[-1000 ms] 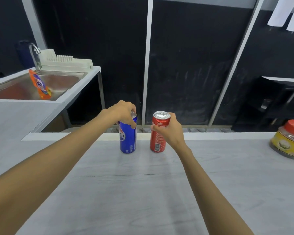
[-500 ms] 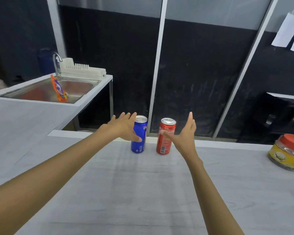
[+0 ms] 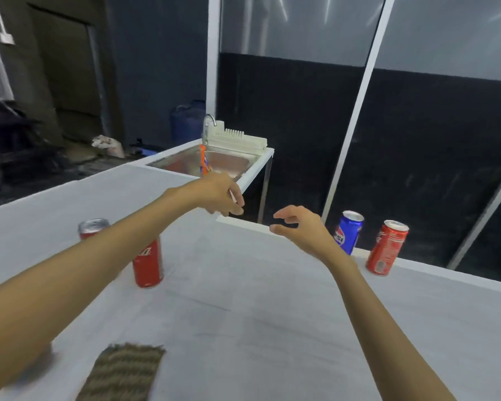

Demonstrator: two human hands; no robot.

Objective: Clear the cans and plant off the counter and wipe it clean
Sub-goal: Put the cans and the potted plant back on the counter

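Note:
A blue can and a red can stand upright side by side at the counter's far edge, on the right. My right hand hovers just left of the blue can, fingers curled apart and holding nothing. My left hand is stretched out over the far corner of the grey counter, fingers loose and empty. Under my left forearm stands another red can, its top hidden. Left of it shows the silver top of one more red can. No plant is in view.
A brown woven cloth lies at the near edge of the counter. Beyond the far left corner is a steel sink with an orange bottle and a white dish rack. Dark panels stand behind the counter.
Both hands have let go of the blue and red cans, which stay at the far edge. My view has swung left, and both hands have moved left, away from them.

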